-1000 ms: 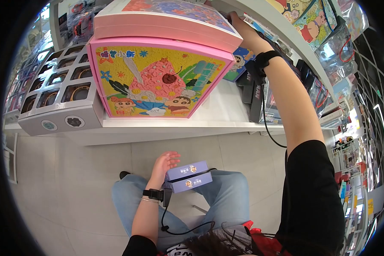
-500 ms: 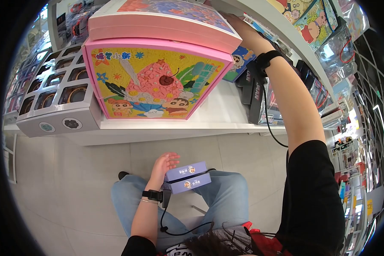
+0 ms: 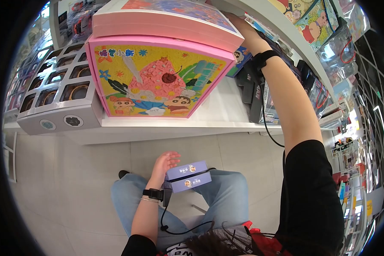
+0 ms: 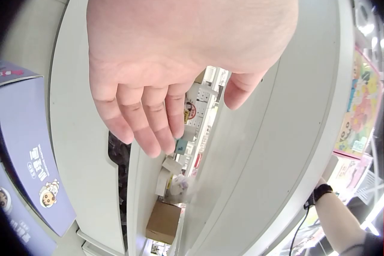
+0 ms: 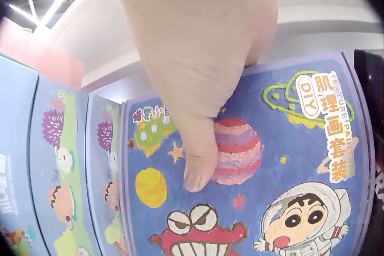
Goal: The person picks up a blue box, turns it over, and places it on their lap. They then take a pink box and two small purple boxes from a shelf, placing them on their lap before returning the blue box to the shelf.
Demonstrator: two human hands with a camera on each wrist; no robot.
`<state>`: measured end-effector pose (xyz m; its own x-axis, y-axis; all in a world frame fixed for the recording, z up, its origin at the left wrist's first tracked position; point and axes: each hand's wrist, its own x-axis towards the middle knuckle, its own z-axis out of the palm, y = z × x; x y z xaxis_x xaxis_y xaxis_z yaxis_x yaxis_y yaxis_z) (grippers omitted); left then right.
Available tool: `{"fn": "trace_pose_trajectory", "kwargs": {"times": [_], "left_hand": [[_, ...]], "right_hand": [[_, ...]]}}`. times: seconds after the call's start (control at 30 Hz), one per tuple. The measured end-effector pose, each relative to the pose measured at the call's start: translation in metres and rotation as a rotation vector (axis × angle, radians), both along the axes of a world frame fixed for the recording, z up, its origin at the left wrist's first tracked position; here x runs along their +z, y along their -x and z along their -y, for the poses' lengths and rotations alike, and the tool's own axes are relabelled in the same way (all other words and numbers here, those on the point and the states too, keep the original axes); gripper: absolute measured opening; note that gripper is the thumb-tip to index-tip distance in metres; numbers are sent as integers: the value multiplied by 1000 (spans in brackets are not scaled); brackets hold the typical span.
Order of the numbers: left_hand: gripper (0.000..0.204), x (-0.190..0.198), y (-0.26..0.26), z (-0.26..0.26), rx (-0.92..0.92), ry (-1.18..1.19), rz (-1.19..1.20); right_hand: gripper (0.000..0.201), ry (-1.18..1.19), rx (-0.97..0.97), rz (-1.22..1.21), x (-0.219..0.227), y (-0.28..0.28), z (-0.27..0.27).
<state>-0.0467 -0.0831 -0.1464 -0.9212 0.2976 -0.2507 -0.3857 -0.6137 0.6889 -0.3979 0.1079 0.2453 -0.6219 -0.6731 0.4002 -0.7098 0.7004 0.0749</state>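
Observation:
My right hand [image 5: 192, 58] grips a blue texture-painting kit box [image 5: 300, 160] with a cartoon astronaut on its front. The thumb lies on the printed face, while the other fingers go over the top edge and are hidden behind it. In the head view, the box [image 3: 242, 56] stands on the shelf, partly covered by the forearm and a pink box. Low over my lap, my left hand [image 3: 167, 163] is held palm up with loosely bent fingers and nothing in it. Two purple boxes [image 3: 191, 181] sit beside that wrist, above my thighs.
A large pink-edged painting box [image 3: 158, 81] with a flatter pink box [image 3: 166, 26] on top stands at the shelf front. Left of it is a grey display carton [image 3: 64, 104] with windows. Dark boxes [image 3: 256, 98] lean under my right forearm. An upper shelf edge [image 3: 281, 30] runs above.
The blue box by my right hand shows slightly less in the head view, and the right wrist has shifted a little. The left hand and purple boxes stay put.

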Motion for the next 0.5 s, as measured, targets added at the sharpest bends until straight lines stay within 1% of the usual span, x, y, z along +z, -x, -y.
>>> {"fn": "trace_pose_trajectory", "kwargs": {"times": [0.13,0.2,0.33,0.43,0.5], "left_hand": [[45,-1,0,1,-5,7,-2],[45,-1,0,2,-2,6,-1],[45,1,0,2,4,9,-1],[46,0,0,2,0,9,-7],[46,-1,0,1,-3,10,-12]], "right_hand": [[100,-22,-19,-72,-6,1,4],[99,-57,-63,-159,-10,3,3],[98,-71,-112,-194,-14,-3,5],[92,-36,-143,-236,-17,-16,8],[87,-37,-115,-325,-20,-23,9]]}}
